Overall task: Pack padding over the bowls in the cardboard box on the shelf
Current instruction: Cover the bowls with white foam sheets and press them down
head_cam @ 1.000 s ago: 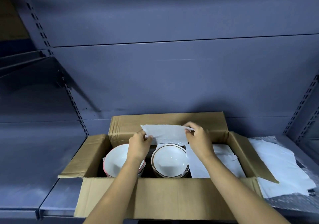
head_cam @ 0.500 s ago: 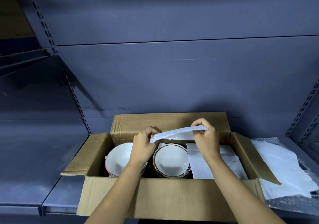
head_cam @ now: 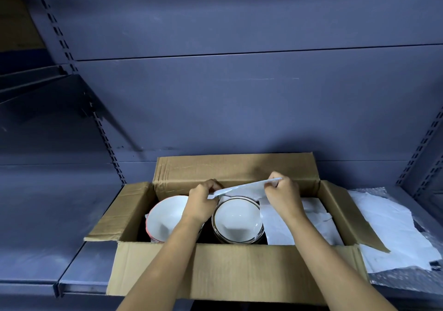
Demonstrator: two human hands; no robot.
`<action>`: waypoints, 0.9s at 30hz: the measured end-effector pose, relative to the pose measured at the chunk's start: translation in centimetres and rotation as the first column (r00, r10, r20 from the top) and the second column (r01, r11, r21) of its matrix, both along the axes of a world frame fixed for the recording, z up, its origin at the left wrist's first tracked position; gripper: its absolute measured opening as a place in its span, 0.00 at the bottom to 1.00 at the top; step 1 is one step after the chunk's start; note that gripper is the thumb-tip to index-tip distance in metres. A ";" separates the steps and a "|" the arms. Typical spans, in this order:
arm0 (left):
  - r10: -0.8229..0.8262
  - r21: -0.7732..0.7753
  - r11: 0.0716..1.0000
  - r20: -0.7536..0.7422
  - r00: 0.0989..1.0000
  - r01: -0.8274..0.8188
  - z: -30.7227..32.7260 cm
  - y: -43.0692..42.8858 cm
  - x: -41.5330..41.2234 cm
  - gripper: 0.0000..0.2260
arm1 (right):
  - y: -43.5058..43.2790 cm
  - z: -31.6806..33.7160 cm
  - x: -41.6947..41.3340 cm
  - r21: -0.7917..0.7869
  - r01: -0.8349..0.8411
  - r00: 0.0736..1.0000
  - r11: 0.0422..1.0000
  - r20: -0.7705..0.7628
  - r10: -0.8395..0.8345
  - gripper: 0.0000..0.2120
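An open cardboard box (head_cam: 235,270) stands on the grey shelf. Inside at the left sits a white bowl with a red rim (head_cam: 165,217), and beside it a stack of white bowls with dark rims (head_cam: 236,219). White padding (head_cam: 314,217) lies over the box's right part. My left hand (head_cam: 202,201) and my right hand (head_cam: 282,194) each pinch one end of a white padding sheet (head_cam: 242,188), held nearly edge-on above the dark-rimmed bowls, its right end higher.
More white sheets (head_cam: 388,229) lie on bubble wrap (head_cam: 407,279) on the shelf right of the box. The box's flaps stick out left, right and back. Slotted shelf uprights (head_cam: 105,138) rise behind, with the grey back panel close to the box.
The sheet has tipped from facing me to almost edge-on and flat. Both hands have spread slightly apart and the right hand rose a little; the bowls have not moved.
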State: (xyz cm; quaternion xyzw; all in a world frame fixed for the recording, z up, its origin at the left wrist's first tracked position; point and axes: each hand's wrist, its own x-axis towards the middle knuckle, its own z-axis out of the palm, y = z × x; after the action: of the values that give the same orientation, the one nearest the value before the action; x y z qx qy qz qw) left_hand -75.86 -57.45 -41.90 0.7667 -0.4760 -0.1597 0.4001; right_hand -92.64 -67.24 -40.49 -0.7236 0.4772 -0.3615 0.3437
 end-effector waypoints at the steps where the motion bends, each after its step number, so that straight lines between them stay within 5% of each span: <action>1: -0.013 0.022 1.000 0.020 1.000 0.013 -0.2 -0.1 0.1 0.05 | 0.0 0.0 0.0 0.002 -0.005 1.000 1.000 -0.022 0.005 0.15; 11: -0.031 0.173 0.985 0.242 0.970 -0.012 -1.1 -0.3 0.6 0.10 | -0.2 -0.8 -0.1 -0.062 -0.017 0.965 0.998 -0.261 0.000 0.12; 17: 0.193 -0.080 0.978 0.028 0.981 -0.191 0.5 0.7 0.2 0.25 | -0.2 -0.7 -0.3 -0.078 -0.067 0.922 0.995 -0.385 0.032 0.15; 20: 0.086 -0.111 0.991 0.097 0.992 -0.075 0.8 1.1 -0.5 0.23 | -0.3 -1.0 -0.4 -0.063 -0.089 0.903 0.994 -0.427 0.054 0.16; 24: -0.135 0.041 0.991 0.283 0.950 0.129 0.5 0.8 -1.6 0.21 | 0.0 -0.2 -1.6 0.012 -0.227 0.923 0.974 -0.317 0.219 0.24; 27: -0.170 0.148 0.981 0.385 0.907 0.121 0.0 0.2 -1.6 0.19 | 0.4 2.3 -3.0 -0.089 -0.235 0.944 0.968 -0.258 0.205 0.27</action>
State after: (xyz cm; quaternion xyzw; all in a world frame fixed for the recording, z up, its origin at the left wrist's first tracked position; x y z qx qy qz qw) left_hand -77.45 -57.27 -41.90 0.7681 -0.5926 -0.0592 0.2352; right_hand -95.66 -66.83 -38.15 -0.8307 0.4099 -0.2558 0.2766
